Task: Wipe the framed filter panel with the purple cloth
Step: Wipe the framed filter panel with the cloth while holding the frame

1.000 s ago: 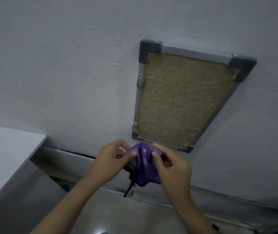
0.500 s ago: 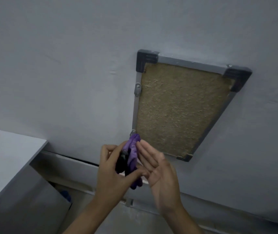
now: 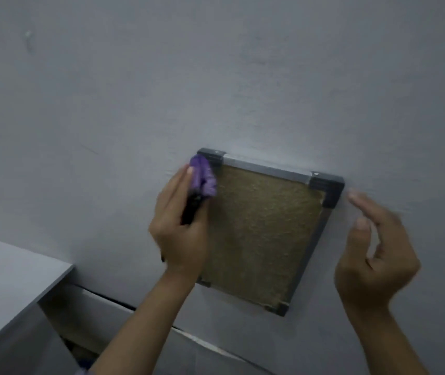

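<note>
The framed filter panel (image 3: 264, 228) hangs on the grey wall, a brown fibrous mat inside a grey metal frame with dark corner caps. My left hand (image 3: 180, 228) grips the bunched purple cloth (image 3: 203, 179) and holds it at the panel's upper left corner, covering part of the left frame edge. A dark part of the cloth hangs inside my palm. My right hand (image 3: 372, 247) hovers to the right of the panel, fingers apart and curled, holding nothing; it is blurred.
A grey tabletop (image 3: 7, 277) juts in at the lower left. A pale ledge or trim (image 3: 124, 304) runs along the wall below the panel. The grey wall (image 3: 216, 77) fills the rest of the view.
My left hand took the cloth alone and rose to the panel's upper left corner. My right hand let go and swung out to the panel's right side. The view tilted upward.
</note>
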Demonstrator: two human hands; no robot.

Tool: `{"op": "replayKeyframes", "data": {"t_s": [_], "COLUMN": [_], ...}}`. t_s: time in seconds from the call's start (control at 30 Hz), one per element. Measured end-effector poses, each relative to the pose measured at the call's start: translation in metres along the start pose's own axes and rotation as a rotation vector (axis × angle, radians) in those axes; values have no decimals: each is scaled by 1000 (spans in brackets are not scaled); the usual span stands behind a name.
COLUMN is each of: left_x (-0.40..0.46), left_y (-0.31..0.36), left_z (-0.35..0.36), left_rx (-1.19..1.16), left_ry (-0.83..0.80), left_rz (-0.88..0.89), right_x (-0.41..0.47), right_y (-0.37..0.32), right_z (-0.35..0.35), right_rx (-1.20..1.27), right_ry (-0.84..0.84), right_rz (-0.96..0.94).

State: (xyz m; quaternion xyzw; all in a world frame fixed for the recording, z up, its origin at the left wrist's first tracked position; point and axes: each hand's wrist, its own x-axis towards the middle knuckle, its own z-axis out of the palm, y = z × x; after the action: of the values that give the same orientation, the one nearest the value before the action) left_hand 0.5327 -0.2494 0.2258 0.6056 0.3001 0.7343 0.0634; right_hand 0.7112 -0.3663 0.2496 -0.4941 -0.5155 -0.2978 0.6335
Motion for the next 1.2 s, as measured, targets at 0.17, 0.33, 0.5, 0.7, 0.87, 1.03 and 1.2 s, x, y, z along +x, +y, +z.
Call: {"op": "replayKeyframes", "data": {"t_s": [0.17,0.33,0.5,0.7,0.87,1.03,1.2], "left_x": [-18,-12,1,-11,-22,0,35], "left_y": [-25,-31,-31,-32,-54,-61,-47], "left_z": [34,36,45,40,15,-26,-24], "left_rx": [197,267,99,153,149,137,147], "left_ry": [-72,-59,60,3,-272,-466,-46], "left_rz": [311,355,356,423,624,680,423], "right_x": [16,12,11,10,11,11,11], "right_y": [40,53,57,56,57,57,55], "right_z": [27,45,53,58,56,55,54], "right_rx": [-200,-307,-301,-306,-313,-314,-310], "right_ry": [-49,-64,16,67,73,70,68], "right_rz": [-261,-312,-317,-322,-334,-332,-329]}}
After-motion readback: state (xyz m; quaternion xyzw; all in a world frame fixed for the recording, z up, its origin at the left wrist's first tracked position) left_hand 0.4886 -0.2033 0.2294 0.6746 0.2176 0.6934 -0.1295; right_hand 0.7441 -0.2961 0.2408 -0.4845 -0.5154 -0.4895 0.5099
